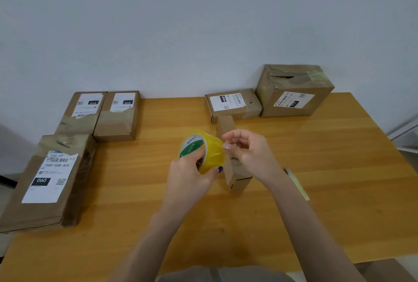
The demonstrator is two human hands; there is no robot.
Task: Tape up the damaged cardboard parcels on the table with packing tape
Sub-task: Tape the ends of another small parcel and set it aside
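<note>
I am reading 060-06B-A05 and 060 on the near-left parcel [48, 180]. Behind it, the back-left parcel [81, 112] and the second parcel [118, 116] are showing upside-down 010 tags. My left hand [192, 173] is gripping the yellow tape roll [212, 152] above mid-table. My right hand [248, 148] is pinching at its edge, hiding part of a small upright box [236, 180]. A flat parcel [233, 104] and a torn box [294, 91] are sitting back right on the wooden table [135, 202], against a pale wall [181, 21].

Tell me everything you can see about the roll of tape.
The tape roll is yellowish translucent packing tape wound on a core with green and white print. It is held tilted above the table, open side facing left. The left hand grips it through the core; the right hand pinches at its right edge.
</note>
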